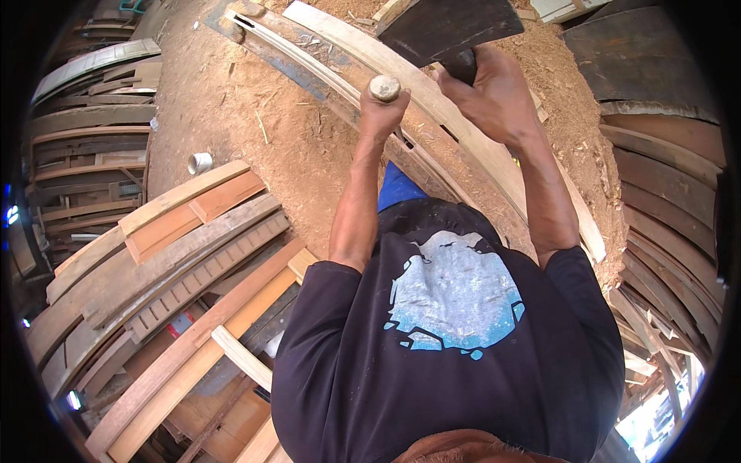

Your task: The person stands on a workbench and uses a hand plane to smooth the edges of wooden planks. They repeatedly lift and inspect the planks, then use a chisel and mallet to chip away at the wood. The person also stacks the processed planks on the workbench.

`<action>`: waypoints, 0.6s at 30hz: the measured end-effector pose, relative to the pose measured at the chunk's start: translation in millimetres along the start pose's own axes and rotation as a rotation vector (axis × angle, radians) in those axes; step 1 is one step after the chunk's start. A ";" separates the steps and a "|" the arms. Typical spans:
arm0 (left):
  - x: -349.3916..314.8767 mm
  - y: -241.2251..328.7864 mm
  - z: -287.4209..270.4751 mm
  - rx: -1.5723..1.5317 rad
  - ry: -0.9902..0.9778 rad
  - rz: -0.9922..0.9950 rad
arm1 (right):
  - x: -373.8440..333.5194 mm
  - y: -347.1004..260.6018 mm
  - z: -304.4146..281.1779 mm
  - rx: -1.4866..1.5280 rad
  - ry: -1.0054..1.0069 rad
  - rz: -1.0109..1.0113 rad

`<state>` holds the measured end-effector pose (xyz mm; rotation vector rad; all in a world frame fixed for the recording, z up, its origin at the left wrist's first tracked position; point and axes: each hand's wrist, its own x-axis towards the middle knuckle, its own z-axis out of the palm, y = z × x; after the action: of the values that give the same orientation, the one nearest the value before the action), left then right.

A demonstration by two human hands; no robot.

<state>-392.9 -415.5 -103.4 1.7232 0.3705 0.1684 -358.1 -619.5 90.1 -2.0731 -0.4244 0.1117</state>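
Note:
My left hand [380, 117] is closed around a chisel, upright, with the round worn end of its wooden handle [384, 88] showing above the fist. Below that fist, the chisel stands at a slot in a long narrow timber [320, 71]; how deep the blade sits is hidden. In my right hand [498, 96] is the black handle of a dark mallet [451, 31] with a broad block head. It is raised to the right of the chisel, apart from it. Under my right arm runs a wider pale plank [417, 89] with dark slots cut in it.
Sawdust and shavings cover the ground [255, 100]. Stacked boards [185, 262] lie close on my left, with more timber racked [93, 139] beyond. Dark planks [668, 185] line the right side. A small white can [200, 163] lies on the ground at left.

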 end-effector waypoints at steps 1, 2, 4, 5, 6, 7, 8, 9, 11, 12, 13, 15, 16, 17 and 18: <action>-1.1 2.6 0.3 -0.010 0.001 0.000 | -0.6 -1.5 -1.8 -0.003 0.014 0.004; -2.6 4.1 1.6 -0.022 0.003 0.000 | -1.1 -4.1 -3.4 0.026 0.020 0.005; -6.2 3.4 2.3 -0.018 0.005 0.012 | -1.6 -8.7 -4.5 0.083 0.030 0.007; -7.6 3.0 3.4 -0.004 -0.003 0.026 | -1.4 -7.3 -1.9 0.037 0.004 0.031; -8.7 2.0 4.6 0.011 -0.010 0.041 | -0.2 -2.3 4.4 -0.008 -0.023 0.055; -9.9 -1.7 6.1 0.011 -0.030 0.079 | 0.6 5.1 11.9 -0.053 -0.050 0.079; -10.7 -6.6 8.2 0.011 -0.049 0.120 | 0.6 17.9 23.8 -0.200 -0.129 0.056; -10.5 -8.9 13.1 0.008 -0.074 0.165 | -2.4 32.7 36.7 -0.351 -0.202 0.035; -5.5 -9.0 19.6 0.447 -0.146 0.399 | -5.8 45.8 51.1 -0.535 -0.402 0.073; -10.5 -11.0 23.0 0.402 -0.069 0.490 | -8.0 46.8 46.9 -0.515 -0.432 0.103; -15.0 -12.7 26.6 0.354 0.008 0.581 | -9.3 45.6 40.2 -0.495 -0.461 0.133; -14.7 -23.7 22.1 0.059 -0.062 0.224 | -13.0 45.6 37.2 -0.297 -0.275 0.048; -17.8 -29.2 18.3 0.024 -0.054 0.173 | -15.0 44.7 35.1 -0.199 -0.180 0.007; -16.5 -20.5 15.6 -0.054 -0.052 0.152 | -14.2 39.5 28.4 -0.170 -0.142 0.026; -12.5 -24.2 10.2 -0.032 -0.010 0.127 | -11.7 30.4 22.2 -0.139 -0.111 0.028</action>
<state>-405.1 -425.7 -127.8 1.7155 0.2496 0.2570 -366.9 -619.3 51.7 -2.2167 -0.4829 0.2204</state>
